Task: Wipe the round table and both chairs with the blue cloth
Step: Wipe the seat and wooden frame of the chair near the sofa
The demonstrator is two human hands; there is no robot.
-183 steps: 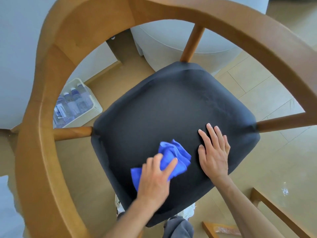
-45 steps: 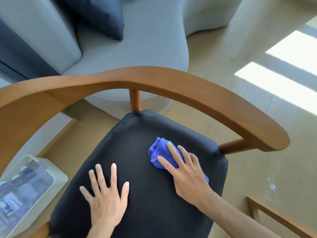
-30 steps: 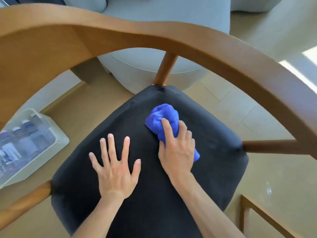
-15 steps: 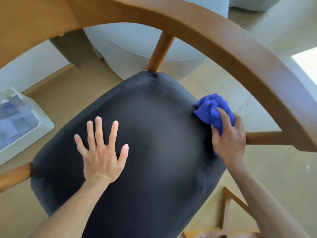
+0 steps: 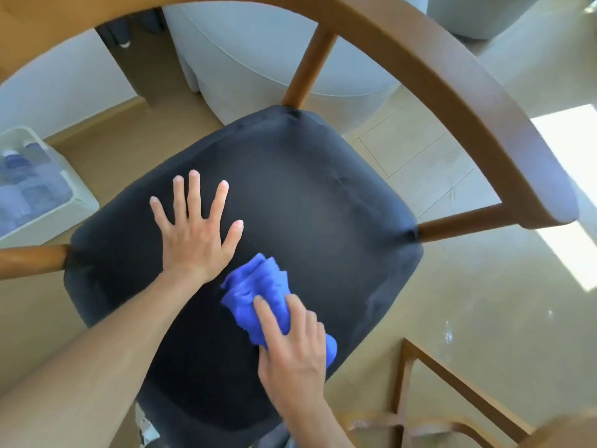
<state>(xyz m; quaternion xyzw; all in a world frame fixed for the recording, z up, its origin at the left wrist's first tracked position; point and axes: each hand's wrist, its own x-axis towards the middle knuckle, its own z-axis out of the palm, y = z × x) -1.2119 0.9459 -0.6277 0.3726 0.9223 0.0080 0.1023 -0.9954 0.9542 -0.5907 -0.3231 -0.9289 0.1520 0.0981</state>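
Note:
I look straight down on a wooden chair with a dark padded seat (image 5: 310,195) and a curved wooden back rail (image 5: 458,82). The blue cloth (image 5: 255,292) is bunched up on the near middle of the seat. My right hand (image 5: 294,347) presses on it, fingers curled over the cloth. My left hand (image 5: 193,227) lies flat on the seat's left half, fingers spread, holding nothing. The round table is not in view.
A white bin with bottles (image 5: 35,185) stands on the floor at the left. A grey sofa (image 5: 274,50) sits behind the chair. A wooden frame (image 5: 452,392) shows at the lower right. Sunlit patches lie on the floor at the right.
My right hand has dragged the blue cloth from the seat's right edge back to the near middle. The left hand stays flat on the seat.

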